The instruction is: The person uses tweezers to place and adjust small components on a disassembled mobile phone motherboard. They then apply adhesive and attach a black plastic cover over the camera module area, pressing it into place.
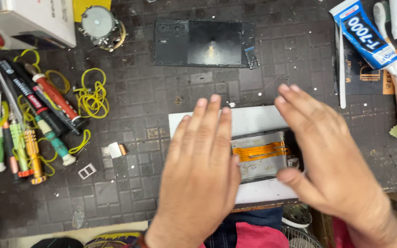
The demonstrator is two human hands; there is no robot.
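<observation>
Leftmost on the dark gridded mat (129, 183) lies a cluster of screwdrivers (28, 124) among loose yellow rubber bands (93, 98), and a small round metal part (98, 23) sits further up. Above the middle, a black phone back cover (203, 43) lies well apart from the hands, its long axis running left to right. Nearer the person, the left hand (203, 160) lies flat with fingers spread and straight, palm down, gripping nothing; it presses on the left portion of an opened phone (263, 158) that rests on a white slab (253, 119). The phone's long axis also runs left to right, and its exposed metal shield with an orange flex cable shows in the gap between the two hands. The right hand (327, 156) is likewise open and flat, covering the phone's right end, its thumb touching the lower edge. Both hands are on it alike. Further right lie a blue-and-white glue tube (368, 39) and a thin white stick (341, 69).
</observation>
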